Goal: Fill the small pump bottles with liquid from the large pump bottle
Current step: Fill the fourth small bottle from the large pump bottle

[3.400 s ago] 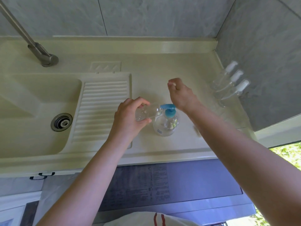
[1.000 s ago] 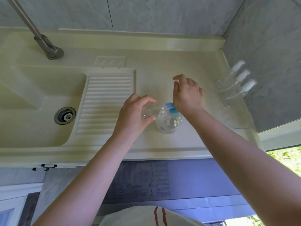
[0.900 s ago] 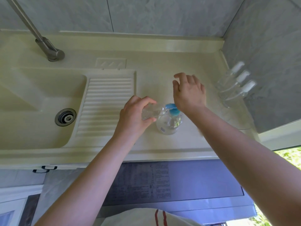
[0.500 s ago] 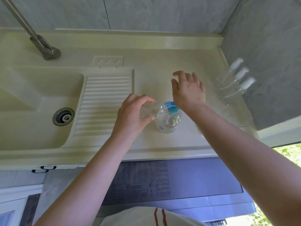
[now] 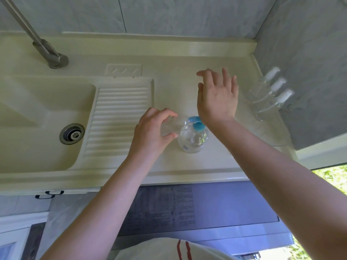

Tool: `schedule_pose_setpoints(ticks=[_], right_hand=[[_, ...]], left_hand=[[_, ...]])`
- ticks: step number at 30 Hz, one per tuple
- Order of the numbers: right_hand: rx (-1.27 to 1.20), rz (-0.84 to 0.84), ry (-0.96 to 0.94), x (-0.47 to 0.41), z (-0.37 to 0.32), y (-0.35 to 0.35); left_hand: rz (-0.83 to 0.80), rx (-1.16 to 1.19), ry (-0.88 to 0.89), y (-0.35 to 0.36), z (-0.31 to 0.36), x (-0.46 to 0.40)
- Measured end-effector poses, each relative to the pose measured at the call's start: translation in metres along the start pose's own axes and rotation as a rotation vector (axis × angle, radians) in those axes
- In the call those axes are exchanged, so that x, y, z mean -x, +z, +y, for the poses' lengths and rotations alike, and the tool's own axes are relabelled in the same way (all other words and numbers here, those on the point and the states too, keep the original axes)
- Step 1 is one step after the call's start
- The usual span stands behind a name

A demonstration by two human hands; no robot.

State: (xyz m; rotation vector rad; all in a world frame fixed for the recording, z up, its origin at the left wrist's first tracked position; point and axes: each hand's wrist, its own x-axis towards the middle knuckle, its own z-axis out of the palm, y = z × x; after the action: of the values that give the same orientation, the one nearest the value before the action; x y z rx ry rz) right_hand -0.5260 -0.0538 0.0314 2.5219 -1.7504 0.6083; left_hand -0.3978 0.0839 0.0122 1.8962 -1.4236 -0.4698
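The large clear pump bottle (image 5: 192, 140) with a blue pump head (image 5: 196, 123) stands on the cream counter (image 5: 169, 76). My left hand (image 5: 150, 132) grips a small clear bottle (image 5: 173, 125), tilted on its side with its mouth at the blue spout. My right hand (image 5: 217, 96) is above the pump with its fingers spread straight, and its wrist lies over the blue head. Three small pump bottles with white tops (image 5: 270, 94) stand by the right wall.
A sink basin (image 5: 37, 117) with a metal drain (image 5: 72, 133) and a ribbed drainboard (image 5: 120, 117) lies to the left. A metal tap (image 5: 50, 55) stands at the back left. Grey tiled walls close off the back and right.
My right hand has gone from curled over the pump head to fingers spread and lifted. My left hand holds the small bottle at the spout as before.
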Motion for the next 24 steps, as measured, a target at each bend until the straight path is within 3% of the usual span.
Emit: schedule_pose_setpoints(ticks=[3, 9, 12, 20, 24], right_hand=[[0.024, 0.118, -0.044, -0.006, -0.003, -0.007], [-0.036, 0.002, 0.061, 0.011, 0.008, 0.008], [0.018, 0.077, 0.008, 0.003, 0.006, 0.004], [-0.076, 0.002, 0.044, 0.011, -0.002, 0.005], [-0.047, 0.073, -0.002, 0.01, -0.004, 0.005]], left_hand=[[0.0, 0.007, 0.003, -0.002, 0.001, 0.0], [-0.008, -0.006, 0.001, 0.003, -0.004, 0.002], [-0.006, 0.001, 0.002, 0.004, -0.004, 0.002], [-0.004, -0.004, 0.002, 0.004, -0.005, 0.001], [-0.005, -0.001, -0.003, 0.003, -0.005, 0.001]])
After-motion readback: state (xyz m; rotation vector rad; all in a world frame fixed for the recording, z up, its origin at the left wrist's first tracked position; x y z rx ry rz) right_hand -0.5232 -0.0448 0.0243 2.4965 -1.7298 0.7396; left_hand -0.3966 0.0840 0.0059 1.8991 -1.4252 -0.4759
